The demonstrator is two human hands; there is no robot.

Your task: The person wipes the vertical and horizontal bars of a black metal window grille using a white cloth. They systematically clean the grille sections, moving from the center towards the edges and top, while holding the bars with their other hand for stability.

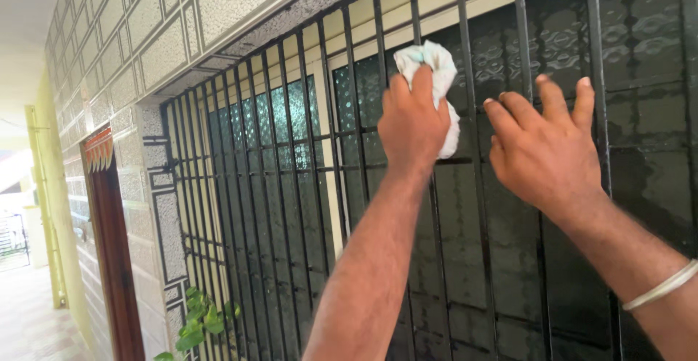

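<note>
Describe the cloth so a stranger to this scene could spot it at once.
Start at the black metal window grille covering the dark patterned glass on the tiled wall. High up, near its top bars, the left hand presses a crumpled cloth against the bars. It is the only pale, soft thing there, white with a faint blue tint; the right hand beside it holds nothing.

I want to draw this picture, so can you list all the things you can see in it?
Cloth: one, white, bunched against the window bars, held in the left hand.
Window grille: one, black metal bars, across the whole window.
Glass panes: several, dark patterned, behind the bars.
Wall: one, pale textured blocks, above and left of the window.
Door: one, reddish brown, far left along the wall.
Plant: one, green leaves, bottom left below the window.
Bangle: one, silver, on the right wrist.
Left hand: gripping the cloth.
Right hand: fingers spread, resting on the bars.
</note>
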